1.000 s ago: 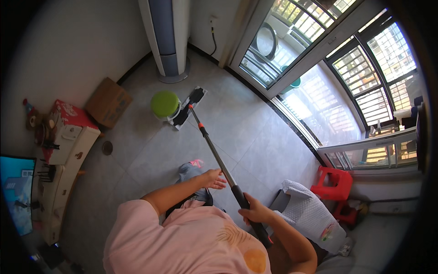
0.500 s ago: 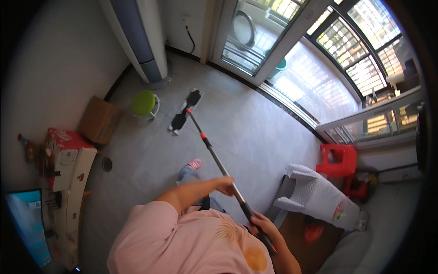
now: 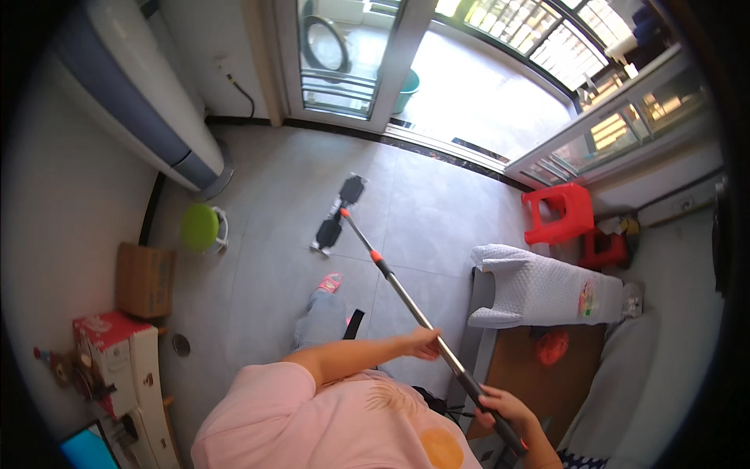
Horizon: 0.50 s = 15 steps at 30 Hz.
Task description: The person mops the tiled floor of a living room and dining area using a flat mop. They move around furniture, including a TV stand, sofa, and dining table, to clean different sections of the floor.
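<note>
A flat mop (image 3: 408,302) with a long metal pole slants across the middle of the view. Its dark, white-edged mop head (image 3: 340,214) lies flat on the grey tiled floor. Partway down the pole, my left hand (image 3: 423,343) is closed around the metal tube. Lower and to the right, my right hand (image 3: 500,405) wraps the black grip near the end of the pole. A pink slipper (image 3: 330,282) shows on my foot, just on the near side of the mop head.
Left of the mop head stand a green-topped stool (image 3: 201,227) and a cardboard box (image 3: 145,280). A tall air conditioner (image 3: 148,102) fills the far left corner. On the right are a red plastic stool (image 3: 564,213) and a table with a quilted cover (image 3: 539,286). A sliding-door track (image 3: 445,148) crosses the far side.
The view has turned to the right. The mop head has slid away from the green stool, toward the right. Both hands keep hold of the pole.
</note>
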Tool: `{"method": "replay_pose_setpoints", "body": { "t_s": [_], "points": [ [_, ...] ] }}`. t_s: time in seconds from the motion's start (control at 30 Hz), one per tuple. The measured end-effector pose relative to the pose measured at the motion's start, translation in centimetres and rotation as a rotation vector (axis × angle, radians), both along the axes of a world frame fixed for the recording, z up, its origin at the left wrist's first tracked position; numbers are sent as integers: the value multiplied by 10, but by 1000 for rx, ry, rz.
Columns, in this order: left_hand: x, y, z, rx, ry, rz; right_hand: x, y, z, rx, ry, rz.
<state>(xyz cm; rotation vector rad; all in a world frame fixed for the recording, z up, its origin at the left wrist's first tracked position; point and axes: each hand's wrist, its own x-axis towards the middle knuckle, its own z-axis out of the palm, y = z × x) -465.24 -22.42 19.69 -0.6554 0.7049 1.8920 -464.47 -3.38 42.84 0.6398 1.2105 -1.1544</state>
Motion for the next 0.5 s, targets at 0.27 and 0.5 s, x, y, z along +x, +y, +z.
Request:
{"method": "replay_pose_setpoints", "body": {
  "t_s": [0.27, 0.5],
  "points": [
    [-104, -201, -101, -497, -27, 409, -87, -196, -129, -115, 1, -140],
    [-157, -179, -88, -428, 18, -205, -124, -144, -114, -136, 72, -145]
  ]
}}
